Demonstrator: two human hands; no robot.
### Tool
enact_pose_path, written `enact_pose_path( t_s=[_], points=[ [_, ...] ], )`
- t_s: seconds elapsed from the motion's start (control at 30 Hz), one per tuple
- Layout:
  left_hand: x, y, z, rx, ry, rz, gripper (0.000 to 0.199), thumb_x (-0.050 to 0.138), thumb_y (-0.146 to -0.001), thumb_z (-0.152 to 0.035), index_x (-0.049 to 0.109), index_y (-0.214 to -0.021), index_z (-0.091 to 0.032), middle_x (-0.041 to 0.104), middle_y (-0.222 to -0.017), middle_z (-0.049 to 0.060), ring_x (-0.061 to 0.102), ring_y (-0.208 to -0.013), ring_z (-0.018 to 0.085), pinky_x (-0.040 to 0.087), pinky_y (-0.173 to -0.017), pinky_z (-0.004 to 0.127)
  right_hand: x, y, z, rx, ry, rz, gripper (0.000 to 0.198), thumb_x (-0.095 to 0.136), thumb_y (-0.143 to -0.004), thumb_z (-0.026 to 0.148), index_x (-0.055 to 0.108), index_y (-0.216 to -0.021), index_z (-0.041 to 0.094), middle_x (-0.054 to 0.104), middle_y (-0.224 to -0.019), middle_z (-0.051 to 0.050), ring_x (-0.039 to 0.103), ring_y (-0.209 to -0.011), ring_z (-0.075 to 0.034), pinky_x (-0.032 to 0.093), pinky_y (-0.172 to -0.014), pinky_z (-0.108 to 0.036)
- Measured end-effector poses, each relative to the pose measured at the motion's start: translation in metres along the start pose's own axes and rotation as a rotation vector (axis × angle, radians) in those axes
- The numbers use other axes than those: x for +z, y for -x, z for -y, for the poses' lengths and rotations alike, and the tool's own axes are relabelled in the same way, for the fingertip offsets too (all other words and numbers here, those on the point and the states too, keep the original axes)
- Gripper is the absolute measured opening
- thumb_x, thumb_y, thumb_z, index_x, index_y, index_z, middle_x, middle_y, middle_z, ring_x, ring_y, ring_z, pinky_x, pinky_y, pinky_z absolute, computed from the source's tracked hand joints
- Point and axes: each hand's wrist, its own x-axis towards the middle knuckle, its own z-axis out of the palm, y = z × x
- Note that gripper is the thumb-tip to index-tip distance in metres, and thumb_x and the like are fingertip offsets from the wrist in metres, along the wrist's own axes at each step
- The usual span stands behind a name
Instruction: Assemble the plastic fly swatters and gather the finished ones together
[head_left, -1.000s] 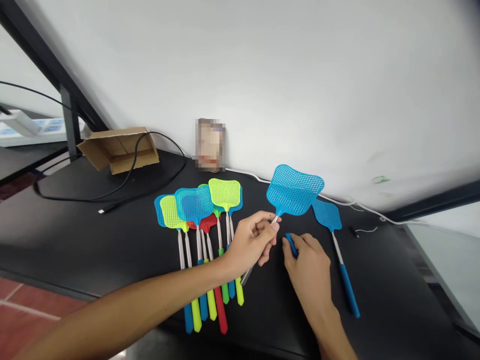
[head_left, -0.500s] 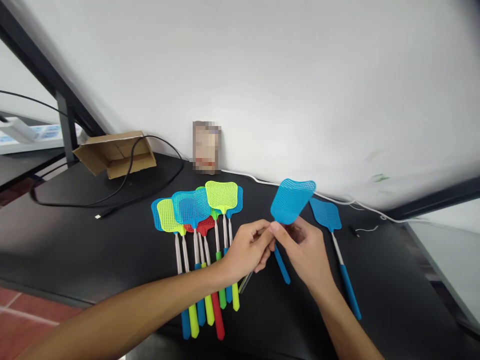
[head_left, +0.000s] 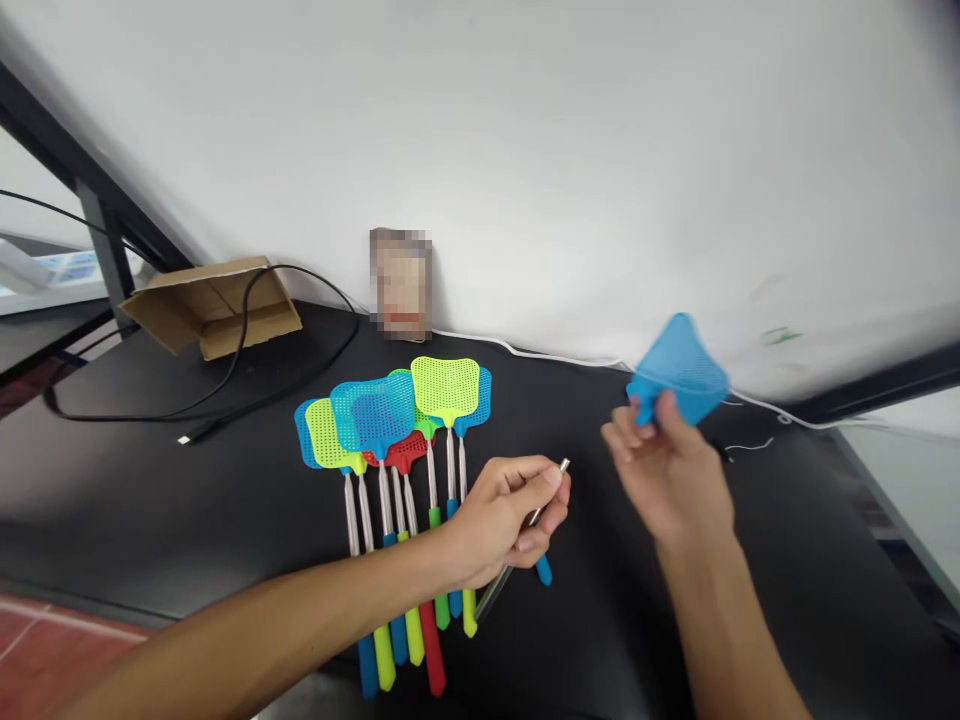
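The left hand (head_left: 525, 510) is held over the middle of the table (head_left: 600, 640), its forearm slanting in from the lower left corner and crossing the handles of the swatters. Its grip is clamped on a thin metal rod (head_left: 565, 466), thumb uppermost; the bare tip pokes out past thumb and forefinger, and the other end slants down towards the lower left.

The right hand (head_left: 679, 485) is raised further to the right, well apart from the left, its forearm rising from the bottom edge. Its grip is closed on the narrow neck of a blue swatter head (head_left: 684, 370), thumb on the near side, with the mesh tilted up in front of the wall (head_left: 600, 150).

The right fingers and the blue head are blurred (the mesh holes barely show). The middle of the rod is covered by the left fingers, and only the end of a blue handle (head_left: 544, 570) shows below that hand. In the overlapping swatter pile (head_left: 445, 388), left of the hands, several heads are partly covered and the left forearm hides parts of the handles. An object against the wall (head_left: 401, 285) is pixelated beyond recognition.
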Motion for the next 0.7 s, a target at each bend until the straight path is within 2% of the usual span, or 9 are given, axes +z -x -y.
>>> enact_pose_path(
  t_s=[0.07, 0.13, 0.27, 0.4, 0.47, 0.57, 0.63, 0.7],
  points=[
    [-0.002, -0.002, 0.001, -0.016, 0.031, -0.063, 0.029, 0.062, -0.099, -0.042, 0.058, -0.086, -0.016, 0.048, -0.065, -0.005, 0.030, -0.041, 0.002, 0.019, -0.035, 0.015, -0.020, -0.013, 0.008, -0.104, 0.077, -0.115, 0.040, 0.087, -0.077, 0.039, 0.052, -0.071, 0.020, 0.045, -0.065, 0.006, 0.043, -0.058, -0.008, 0.038, -0.051, -0.024],
    [-0.005, -0.007, 0.001, 0.020, 0.060, -0.176, 0.026, 0.062, -0.099, -0.041, 0.059, -0.089, -0.017, 0.050, -0.069, -0.004, 0.035, -0.045, 0.004, 0.024, -0.037, 0.016, -0.038, -0.021, 0.007, -0.097, 0.300, -0.182, 0.045, 0.087, -0.075, 0.042, 0.048, -0.066, 0.021, 0.043, -0.061, 0.006, 0.042, -0.055, -0.009, 0.034, -0.047, -0.025],
    [-0.014, -0.016, 0.000, 0.152, 0.065, -0.348, 0.022, 0.061, -0.100, -0.038, 0.061, -0.096, -0.016, 0.055, -0.079, -0.001, 0.047, -0.058, 0.007, 0.042, -0.049, 0.020, -0.054, -0.023, -0.014, 0.018, 0.833, -0.098, 0.050, 0.076, -0.080, 0.056, 0.044, -0.060, 0.023, 0.043, -0.053, 0.006, 0.039, -0.047, -0.010, 0.032, -0.045, -0.029],
    [-0.016, -0.020, -0.002, 0.232, 0.004, -0.416, 0.018, 0.060, -0.102, -0.033, 0.061, -0.106, -0.016, 0.064, -0.096, 0.005, 0.062, -0.081, 0.012, 0.055, -0.078, 0.028, -0.049, -0.019, -0.025, 0.053, 1.015, -0.007, 0.050, 0.079, -0.075, 0.057, 0.052, -0.055, 0.021, 0.048, -0.049, 0.003, 0.043, -0.047, -0.013, 0.030, -0.050, -0.030],
    [-0.013, -0.020, -0.003, 0.242, 0.005, -0.443, 0.017, 0.059, -0.102, -0.028, 0.061, -0.114, -0.016, 0.067, -0.106, 0.008, 0.066, -0.097, 0.017, 0.055, -0.093, 0.033, -0.044, -0.017, -0.022, -0.008, 1.183, -0.050, 0.042, 0.079, -0.075, 0.056, 0.060, -0.064, 0.020, 0.054, -0.052, 0.001, 0.050, -0.053, -0.017, 0.030, -0.055, -0.030],
    [-0.009, -0.022, -0.004, 0.236, 0.084, -0.468, 0.027, 0.058, -0.101, -0.021, 0.059, -0.128, -0.016, 0.067, -0.127, 0.013, 0.064, -0.121, 0.023, 0.048, -0.111, 0.040, -0.032, -0.008, -0.015, -0.178, 1.483, -0.144, 0.037, 0.070, -0.085, 0.056, 0.067, -0.093, 0.020, 0.063, -0.062, 0.000, 0.059, -0.063, -0.022, 0.032, -0.062, -0.031],
    [-0.009, -0.023, -0.003, 0.232, 0.151, -0.469, 0.032, 0.057, -0.100, -0.018, 0.059, -0.132, -0.016, 0.063, -0.139, 0.014, 0.058, -0.133, 0.023, 0.041, -0.120, 0.039, -0.019, 0.005, -0.016, -0.247, 1.535, -0.033, 0.035, 0.060, -0.094, 0.057, 0.066, -0.092, 0.022, 0.064, -0.064, 0.001, 0.059, -0.062, -0.020, 0.031, -0.062, -0.030],
    [-0.010, -0.024, -0.002, 0.228, 0.194, -0.457, 0.032, 0.057, -0.100, -0.019, 0.060, -0.132, -0.017, 0.059, -0.147, 0.014, 0.053, -0.140, 0.022, 0.035, -0.124, 0.037, -0.006, 0.020, -0.022, -0.252, 1.521, 0.179, 0.041, 0.052, -0.098, 0.057, 0.062, -0.078, 0.023, 0.063, -0.063, 0.001, 0.056, -0.059, -0.017, 0.029, -0.060, -0.030]
  ],
)
